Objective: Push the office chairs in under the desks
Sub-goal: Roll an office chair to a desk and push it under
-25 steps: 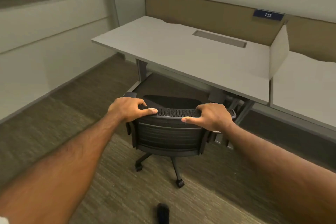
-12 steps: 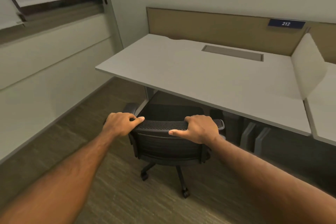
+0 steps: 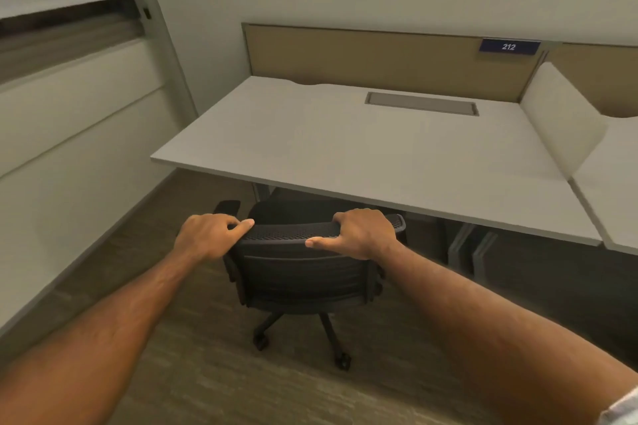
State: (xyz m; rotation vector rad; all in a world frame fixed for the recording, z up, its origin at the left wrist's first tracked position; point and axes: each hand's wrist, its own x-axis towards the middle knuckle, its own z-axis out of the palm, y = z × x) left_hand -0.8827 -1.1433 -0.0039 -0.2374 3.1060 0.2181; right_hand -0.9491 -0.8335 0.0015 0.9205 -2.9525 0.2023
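Arms: we reach forward with both, bare from the elbows down.
Left hand [image 3: 211,235]: we have it curled over the left end of the chair's top rail, thumb pointing right along the rail.
Right hand [image 3: 362,233]: we clamp the rail's right part, fingers hooked over the far side, thumb along the near edge.
Chair [image 3: 303,281]: black mesh back facing us, directly under both hands; wheeled base on the carpet [image 3: 214,376] below.
Seat: we see it already beneath the desk's front edge; left armrest just outside it.
Desk [image 3: 362,148]: pale top, grey cable tray near the back.
Sign [image 3: 509,46]: reads 212, on the tan panel behind.
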